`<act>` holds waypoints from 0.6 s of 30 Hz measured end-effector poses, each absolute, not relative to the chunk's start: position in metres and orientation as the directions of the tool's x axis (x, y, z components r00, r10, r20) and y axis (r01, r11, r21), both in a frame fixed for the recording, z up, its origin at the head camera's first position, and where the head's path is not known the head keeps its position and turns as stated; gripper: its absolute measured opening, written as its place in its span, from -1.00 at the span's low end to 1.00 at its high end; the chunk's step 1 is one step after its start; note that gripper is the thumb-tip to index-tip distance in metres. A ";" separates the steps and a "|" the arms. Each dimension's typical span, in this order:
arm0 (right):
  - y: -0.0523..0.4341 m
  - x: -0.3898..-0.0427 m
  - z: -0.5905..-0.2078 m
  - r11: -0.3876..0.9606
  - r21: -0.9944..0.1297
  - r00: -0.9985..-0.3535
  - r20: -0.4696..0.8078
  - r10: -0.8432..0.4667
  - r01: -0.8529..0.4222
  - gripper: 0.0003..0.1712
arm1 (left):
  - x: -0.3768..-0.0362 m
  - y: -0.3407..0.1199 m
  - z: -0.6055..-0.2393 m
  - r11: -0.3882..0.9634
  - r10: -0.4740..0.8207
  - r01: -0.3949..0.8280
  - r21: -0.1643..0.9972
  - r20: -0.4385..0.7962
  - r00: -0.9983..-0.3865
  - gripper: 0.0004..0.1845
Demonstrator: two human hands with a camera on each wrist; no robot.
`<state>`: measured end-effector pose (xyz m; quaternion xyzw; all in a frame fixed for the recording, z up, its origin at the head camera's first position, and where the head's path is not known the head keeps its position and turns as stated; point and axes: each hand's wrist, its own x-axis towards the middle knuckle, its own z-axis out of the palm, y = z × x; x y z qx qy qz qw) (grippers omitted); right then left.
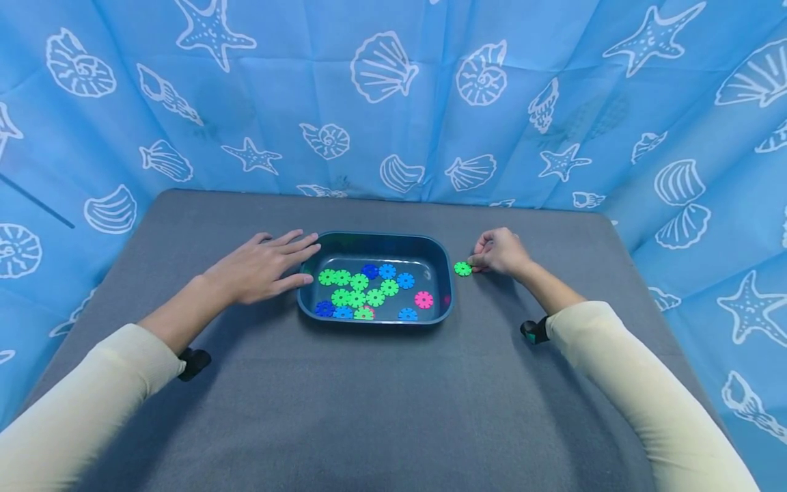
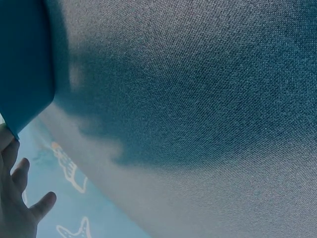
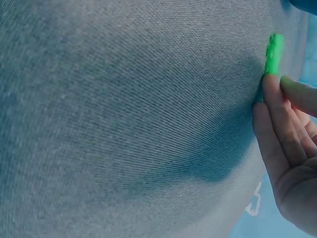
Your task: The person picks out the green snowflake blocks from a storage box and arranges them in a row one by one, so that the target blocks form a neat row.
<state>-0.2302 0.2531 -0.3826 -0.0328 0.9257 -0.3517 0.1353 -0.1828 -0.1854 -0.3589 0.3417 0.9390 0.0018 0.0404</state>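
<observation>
Green disc — pinched in right grip; left grip spread wide — touching tray.

The tray looks like smooth, hard plastic, glossy on its floor. The discs inside and the green disc to its right look like plastic. The table cover is matt woven cloth, finely ribbed; the far curtain, smooth creased fabric; the sleeves, matt cloth.
</observation>
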 end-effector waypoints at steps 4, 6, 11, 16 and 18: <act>0.252 -0.232 -0.378 0.764 -0.645 -0.953 -0.237 -0.189 0.009 -0.87 | -0.182 -0.185 -0.359 0.763 0.646 0.646 0.023 -0.066 -0.760 -0.29; 0.251 -0.232 -0.373 0.762 -0.648 -0.946 -0.243 -0.215 -0.007 -0.88 | -0.182 -0.185 -0.358 0.764 0.645 0.645 0.021 -0.070 -0.761 -0.28; 0.245 -0.235 -0.356 0.718 -0.690 -0.924 -0.214 -0.317 -0.087 -0.84 | -0.182 -0.185 -0.358 0.764 0.644 0.645 0.016 -0.068 -0.762 -0.29; 0.231 -0.236 -0.332 0.662 -0.739 -0.908 -0.182 -0.377 -0.127 -0.77 | -0.182 -0.185 -0.359 0.763 0.646 0.647 0.015 -0.064 -0.760 -0.29; 0.224 -0.237 -0.324 0.654 -0.744 -0.906 -0.173 -0.386 -0.136 -0.76 | -0.182 -0.185 -0.359 0.762 0.647 0.647 0.017 -0.060 -0.761 -0.29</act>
